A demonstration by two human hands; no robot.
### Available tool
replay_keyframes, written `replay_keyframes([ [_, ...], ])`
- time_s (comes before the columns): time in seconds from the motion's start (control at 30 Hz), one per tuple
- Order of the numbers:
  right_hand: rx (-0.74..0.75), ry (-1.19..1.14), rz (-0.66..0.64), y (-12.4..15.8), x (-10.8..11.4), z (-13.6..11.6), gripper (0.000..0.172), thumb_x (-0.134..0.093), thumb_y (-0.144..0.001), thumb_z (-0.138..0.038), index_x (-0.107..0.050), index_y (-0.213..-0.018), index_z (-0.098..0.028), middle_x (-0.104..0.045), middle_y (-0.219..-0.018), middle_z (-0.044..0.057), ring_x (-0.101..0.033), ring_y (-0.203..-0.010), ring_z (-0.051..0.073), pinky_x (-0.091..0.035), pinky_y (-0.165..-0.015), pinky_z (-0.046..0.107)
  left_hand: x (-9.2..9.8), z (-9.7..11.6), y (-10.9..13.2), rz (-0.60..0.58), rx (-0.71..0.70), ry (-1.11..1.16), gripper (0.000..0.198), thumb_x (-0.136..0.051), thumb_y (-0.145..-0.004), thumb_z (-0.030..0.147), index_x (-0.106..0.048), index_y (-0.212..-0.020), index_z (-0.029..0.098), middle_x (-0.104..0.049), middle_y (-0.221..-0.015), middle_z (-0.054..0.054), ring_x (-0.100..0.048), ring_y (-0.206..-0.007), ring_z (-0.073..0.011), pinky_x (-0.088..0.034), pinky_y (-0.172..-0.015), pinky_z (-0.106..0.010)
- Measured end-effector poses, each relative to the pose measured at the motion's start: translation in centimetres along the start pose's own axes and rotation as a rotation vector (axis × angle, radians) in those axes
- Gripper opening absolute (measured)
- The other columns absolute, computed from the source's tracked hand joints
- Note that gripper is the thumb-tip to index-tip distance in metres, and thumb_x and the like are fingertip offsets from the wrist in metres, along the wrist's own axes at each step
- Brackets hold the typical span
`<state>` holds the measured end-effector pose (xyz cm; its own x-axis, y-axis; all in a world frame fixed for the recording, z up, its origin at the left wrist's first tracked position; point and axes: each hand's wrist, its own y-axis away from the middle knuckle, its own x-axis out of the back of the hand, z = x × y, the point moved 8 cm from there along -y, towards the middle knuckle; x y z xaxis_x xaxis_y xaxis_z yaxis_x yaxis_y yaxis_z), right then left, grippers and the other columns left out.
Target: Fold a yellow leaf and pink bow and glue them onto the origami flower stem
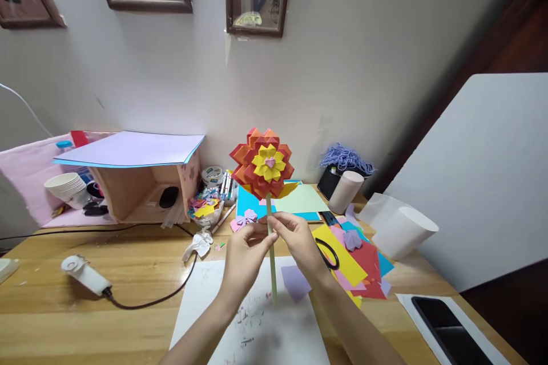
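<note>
Paper flower [262, 174]: upright, bloom seen face-on, held above the white sheet [274, 342]
Outer petals [244, 155]: folded, layered, red and orange
Inner petals [279, 165]: yellow, ringing a pink middle [269, 163]
Stem [273, 274]: straight, slim, pale green

room front-left, cable [149, 304] beyond, perhaps scissors [337, 262] right

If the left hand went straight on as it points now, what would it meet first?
The green stem, which the left hand touches; then probably the right hand, though depth is unclear.
</note>
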<state>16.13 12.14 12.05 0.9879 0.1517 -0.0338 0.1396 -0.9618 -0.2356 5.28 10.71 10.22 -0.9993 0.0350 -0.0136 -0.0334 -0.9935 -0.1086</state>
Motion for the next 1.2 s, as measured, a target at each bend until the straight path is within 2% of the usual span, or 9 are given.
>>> replay_keyframes([
  [0.1, 0.004, 0.044, 0.031, -0.3, 0.5, 0.3, 0.03, -0.058, -0.077, -0.042, -0.071, -0.086, -0.017, -0.07, -0.083, 0.007, -0.062, -0.083, 0.02, -0.046, -0.081, 0.032, 1.6, 0.6, -0.9, 0.023, -0.013, -0.063, 0.026, -0.067, -0.066, 0.036, -0.064, -0.078, 0.013, -0.067, -0.082, -0.009, -0.063, -0.077, -0.0201, -0.048, -0.073, -0.031],
  [0.2, -0.003, 0.075, 0.019, -0.4, 0.2, 0.9, 0.032, -0.058, -0.076, -0.044, -0.072, -0.086, -0.016, -0.07, -0.082, 0.007, -0.062, -0.081, 0.021, -0.045, -0.082, 0.033, 2.9, 0.7, -1.5, 0.087, -0.008, -0.003, 0.035, -0.065, -0.068, 0.041, -0.063, -0.089, 0.013, -0.067, -0.089, -0.01, -0.062, -0.081, -0.0208, -0.048, -0.073, -0.032],
  [0.33, -0.002, 0.076, -0.014, 0.0, -1.1, 1.7, 0.031, -0.059, -0.076, -0.043, -0.072, -0.086, -0.016, -0.069, -0.079, 0.006, -0.061, -0.077, 0.02, -0.046, -0.077, 0.033, 2.6, 0.1, -1.6, 0.094, 0.011, 0.117, 0.036, -0.068, -0.067, 0.037, -0.064, -0.093, 0.013, -0.067, -0.094, -0.011, -0.061, -0.087, -0.0207, -0.047, -0.076, -0.03],
  [0.53, -0.027, 0.089, 0.033, 0.5, -2.2, 2.4, 0.03, -0.062, -0.073, -0.043, -0.072, -0.084, -0.016, -0.069, -0.08, 0.006, -0.061, -0.082, 0.022, -0.047, -0.077, 0.034, 2.4, 0.4, -1.1, 0.15, -0.058, 0.118, 0.024, -0.065, -0.07, 0.035, -0.068, -0.077, 0.012, -0.069, -0.077, -0.007, -0.061, -0.073, -0.017, -0.045, -0.07, -0.025],
  [0.63, -0.077, 0.118, -0.059, 0.2, -2.2, 2.5, 0.029, -0.065, -0.07, -0.041, -0.071, -0.081, -0.016, -0.069, -0.079, 0.006, -0.061, -0.08, 0.021, -0.047, -0.075, 0.033, 2.9, 0.7, -1.0, 0.176, -0.075, 0.061, 0.023, -0.063, -0.072, 0.035, -0.069, -0.072, 0.013, -0.067, -0.069, -0.005, -0.06, -0.068, -0.0156, -0.045, -0.066, -0.024],
  [0.73, -0.156, 0.034, -0.118, -0.4, -1.4, 3.1, 0.031, -0.067, -0.068, -0.039, -0.068, -0.088, -0.015, -0.069, -0.082, 0.006, -0.063, -0.076, 0.019, -0.049, -0.07, 0.031, 3.2, 0.7, -1.1, 0.179, -0.092, 0.049, 0.023, -0.063, -0.072, 0.036, -0.068, -0.071, 0.013, -0.066, -0.068, -0.004, -0.058, -0.065, -0.0145, -0.045, -0.064, -0.023],
  [0.9, -0.102, -0.258, 0.02, -1.3, 0.2, 3.6, 0.031, -0.067, -0.07, -0.036, -0.064, -0.092, -0.015, -0.069, -0.086, 0.006, -0.064, -0.074, 0.016, -0.05, -0.074, 0.031, 2.5, -0.1, -1.2, 0.139, -0.055, 0.139, 0.023, -0.063, -0.072, 0.036, -0.062, -0.067, 0.013, -0.065, -0.066, -0.003, -0.06, -0.062, -0.0143, -0.047, -0.063, -0.025],
  [1.03, -0.078, -0.293, 0.109, -1.2, 0.5, 3.8, 0.028, -0.069, -0.068, -0.035, -0.065, -0.088, -0.014, -0.069, -0.08, 0.005, -0.063, -0.07, 0.015, -0.051, -0.072, 0.03, 2.2, -0.4, -1.1, 0.148, -0.031, 0.165, 0.023, -0.066, -0.07, 0.035, -0.061, -0.067, 0.013, -0.063, -0.063, -0.003, -0.059, -0.06, -0.0133, -0.047, -0.061, -0.024],
  [1.2, -0.096, -0.334, 0.105, -1.2, 0.3, 3.8, 0.027, -0.067, -0.07, -0.036, -0.064, -0.085, -0.013, -0.069, -0.077, 0.006, -0.064, -0.068, 0.016, -0.051, -0.072, 0.03, 2.1, -0.9, -1.3, 0.141, 0.016, 0.222, 0.024, -0.07, -0.065, 0.034, -0.064, -0.073, 0.011, -0.064, -0.065, -0.003, -0.058, -0.06, -0.0127, -0.047, -0.063, -0.024],
])
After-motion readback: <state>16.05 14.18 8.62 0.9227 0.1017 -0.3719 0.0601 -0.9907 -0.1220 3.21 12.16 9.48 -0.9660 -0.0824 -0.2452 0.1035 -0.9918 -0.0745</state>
